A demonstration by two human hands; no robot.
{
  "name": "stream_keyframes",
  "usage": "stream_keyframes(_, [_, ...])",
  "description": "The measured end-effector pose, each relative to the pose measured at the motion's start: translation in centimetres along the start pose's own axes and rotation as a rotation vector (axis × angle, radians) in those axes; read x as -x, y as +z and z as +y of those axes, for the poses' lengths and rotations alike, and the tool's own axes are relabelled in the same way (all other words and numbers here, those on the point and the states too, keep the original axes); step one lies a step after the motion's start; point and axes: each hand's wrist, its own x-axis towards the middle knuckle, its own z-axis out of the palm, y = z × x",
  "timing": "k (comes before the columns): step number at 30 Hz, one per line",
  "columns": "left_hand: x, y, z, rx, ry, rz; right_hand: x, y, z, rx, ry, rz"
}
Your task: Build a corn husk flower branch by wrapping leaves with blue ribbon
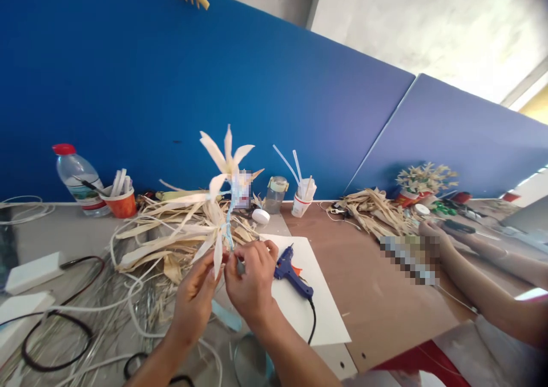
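Observation:
Between my two hands stands a handmade flower stem [228, 227] wrapped in light blue, its lower end hidden by my fingers. Pale husk-like petals form a large bloom [229, 161] at its top, with more petals lower down. My left hand [197, 289] is closed around the low petals and stem. Pinched at the stem's base are the fingers of my right hand [252, 278]. Below them a light blue strip [226, 316] hangs down; whether it joins the stem is hidden. A blue glue gun [293, 273] lies on a white sheet [325, 318] right of my right hand.
Dried husks [149, 244] pile up behind my left hand, and white cables [137, 313] loop across the table's left. A water bottle [79, 176], orange cup [121, 203], jar [276, 194] and white cup [301, 205] stand along the blue partition [257, 90]. Another person's arms [475, 284] reach in at right.

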Motion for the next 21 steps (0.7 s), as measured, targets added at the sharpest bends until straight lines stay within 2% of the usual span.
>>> stream_keyframes(8, [-0.3,-0.1,1.0,0.081,-0.044,0.051,-1.1,-0.9,-1.3,-0.008,-0.078,-0.051])
stream_keyframes(12, [-0.6,0.7,2.2,0.297,-0.180,0.072,-1.7,-1.3,-1.5,-0.011,-0.144,-0.151])
stream_keyframes(16, [-1.1,1.7,3.5,0.541,-0.308,0.027,-2.2,-1.3,-1.6,-0.002,-0.212,-0.222])
stream_keyframes(21, [-1.6,1.8,4.1,0.603,-0.343,0.069,-2.1,-1.0,-1.8,-0.040,-0.211,-0.254])
